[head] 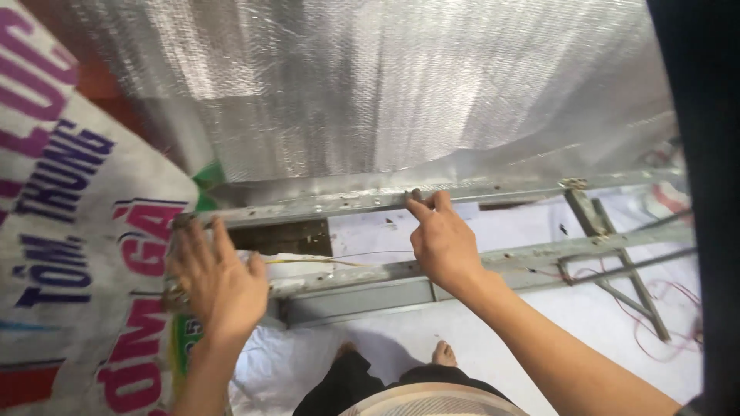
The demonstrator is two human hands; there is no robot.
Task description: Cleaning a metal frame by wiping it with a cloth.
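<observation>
A big sheet of silver foil insulation fills the upper part of the frame, crinkled and shining, its lower edge lying along a grey metal rail that runs from centre left to the right edge. Down the left side hangs a white printed banner with large pink and purple lettering. Below the first rail a second metal rail crosses the middle, joined to slanting braces at the right — thin red wires trail on the white floor beneath. The right hand sits at centre frame, fingers narrowly curled with the tips pressed on the upper rail where the foil edge meets it. The left hand, lower left, lies spread wide and flat against the banner's edge by the rail's end, gripping nothing that I can see. Two bare feet show at bottom centre.
</observation>
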